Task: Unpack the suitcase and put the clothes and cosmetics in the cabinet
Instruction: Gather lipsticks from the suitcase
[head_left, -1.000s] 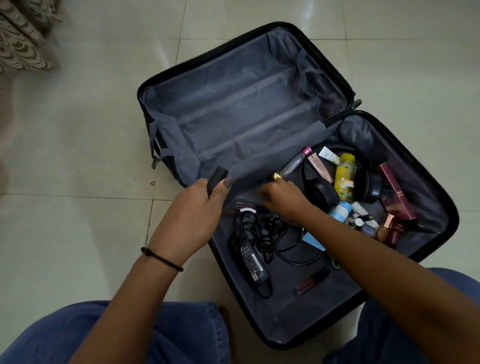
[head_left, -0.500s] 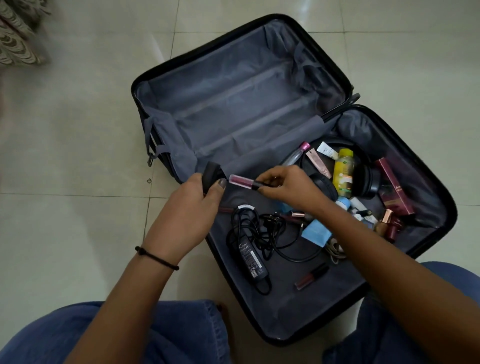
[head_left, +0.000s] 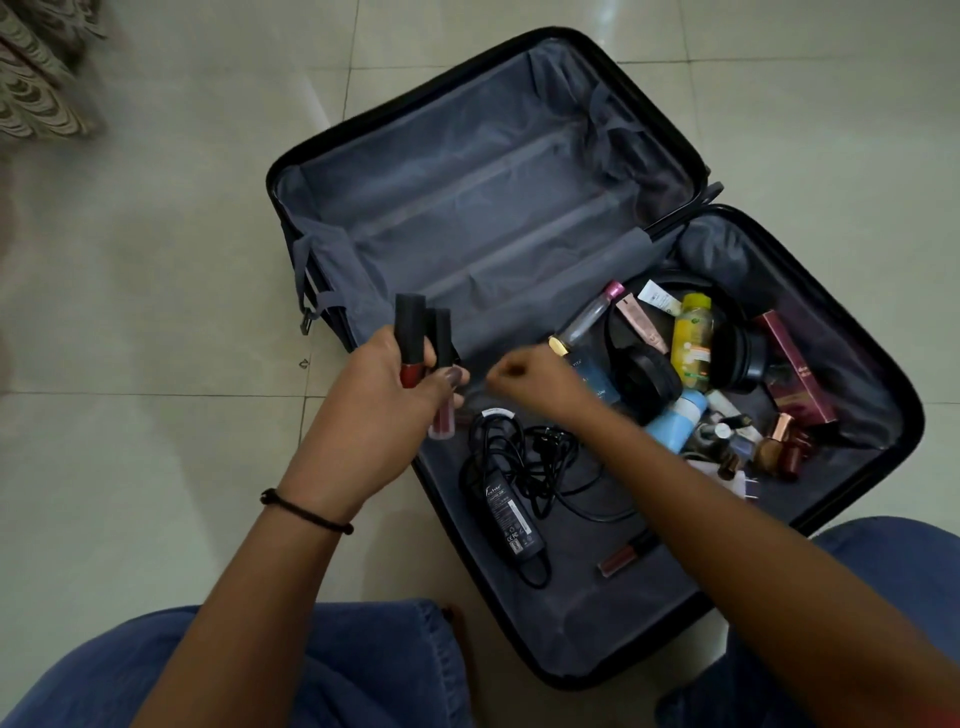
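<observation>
Tile, pale and glossy with thin grout lines, covers the floor (head_left: 156, 312), and a fold of patterned fabric (head_left: 36, 78) hangs into the top left corner. The suitcase (head_left: 467, 182) lies open flat on the tiles in front of a seated person in blue jeans (head_left: 363, 665).

The left hand (head_left: 384, 405), a thin black band (head_left: 306, 512) on its wrist, hovers over the near left edge of the case. It grips two slim tubes upright side by side: a red tube (head_left: 409, 338) and a pink tube (head_left: 442, 343), the latter poking out below the fingers. The right hand (head_left: 530, 379) is just beside it over the hinge line. Its fingers are curled, but it is blurred and I cannot tell whether it holds anything.

The case is a hard black shell lined with loose, creased grey cloth (the far half holds nothing but its straps). The near half carries a black charger brick (head_left: 511, 519) in a tangle of cable and a third gloss tube (head_left: 626, 553) lying flat near the right forearm. Farther right sits a heap of cosmetics: a yellow bottle (head_left: 691, 343), a pale blue bottle (head_left: 672, 423), a clear tube with a pink cap (head_left: 587, 317) and a maroon box (head_left: 795, 369). Round black headphones (head_left: 649, 379) lie among them.
</observation>
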